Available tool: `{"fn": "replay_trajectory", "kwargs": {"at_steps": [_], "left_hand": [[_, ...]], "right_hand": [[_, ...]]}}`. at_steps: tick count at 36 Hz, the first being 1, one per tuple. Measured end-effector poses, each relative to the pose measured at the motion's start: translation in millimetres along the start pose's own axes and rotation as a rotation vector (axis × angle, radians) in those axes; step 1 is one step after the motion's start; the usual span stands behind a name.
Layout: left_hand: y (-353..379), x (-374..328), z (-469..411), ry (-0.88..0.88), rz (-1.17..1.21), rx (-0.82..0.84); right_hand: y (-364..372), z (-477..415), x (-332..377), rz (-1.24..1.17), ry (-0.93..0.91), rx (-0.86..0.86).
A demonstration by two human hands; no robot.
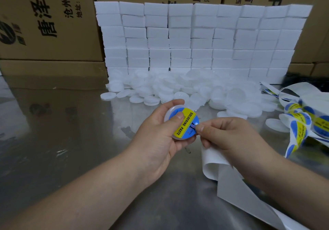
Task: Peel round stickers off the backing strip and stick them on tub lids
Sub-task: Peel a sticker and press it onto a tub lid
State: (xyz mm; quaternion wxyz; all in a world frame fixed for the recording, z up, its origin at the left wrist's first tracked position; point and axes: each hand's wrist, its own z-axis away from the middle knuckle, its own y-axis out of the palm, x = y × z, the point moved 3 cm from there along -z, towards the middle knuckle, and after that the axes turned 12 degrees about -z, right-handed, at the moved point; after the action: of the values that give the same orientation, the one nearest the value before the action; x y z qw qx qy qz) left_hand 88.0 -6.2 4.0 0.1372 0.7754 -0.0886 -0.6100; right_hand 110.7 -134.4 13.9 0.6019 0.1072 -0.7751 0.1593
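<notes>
The left hand (160, 137) grips a white tub lid (168, 112) above the steel desk (71, 123), fingers curled round its rim, thumb pressing on the round blue-and-yellow sticker (187, 123) reading SOLDERING PASTE that lies on the lid; the right hand (231, 137), fingers curled, pinches the sticker's right edge between thumb and forefinger; the bare backing strip (229, 181) trails out from under that hand toward the near right; a tangle of strip with stickers (299, 121) lies at the right; a heap of loose lids (178, 85) sits behind the hands, against a wall of white blocks (195, 39); printed cardboard boxes (44, 20) stand behind.
</notes>
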Motion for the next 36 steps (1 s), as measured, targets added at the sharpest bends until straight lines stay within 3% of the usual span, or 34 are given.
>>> {"fn": "replay_trajectory", "kwargs": {"at_steps": [28, 31, 36], "left_hand": [[-0.2, -0.3, 3.2, 0.047, -0.153, -0.058], [-0.6, -1.8, 3.9, 0.104, -0.252, -0.084], [2.9, -5.1, 12.4, 0.341, -0.643, -0.108]], "right_hand": [[0.7, -0.5, 0.2, 0.018, -0.013, -0.019], [1.1, -0.5, -0.3, 0.022, -0.012, -0.025], [2.1, -1.5, -2.2, 0.014, 0.003, -0.044]]}}
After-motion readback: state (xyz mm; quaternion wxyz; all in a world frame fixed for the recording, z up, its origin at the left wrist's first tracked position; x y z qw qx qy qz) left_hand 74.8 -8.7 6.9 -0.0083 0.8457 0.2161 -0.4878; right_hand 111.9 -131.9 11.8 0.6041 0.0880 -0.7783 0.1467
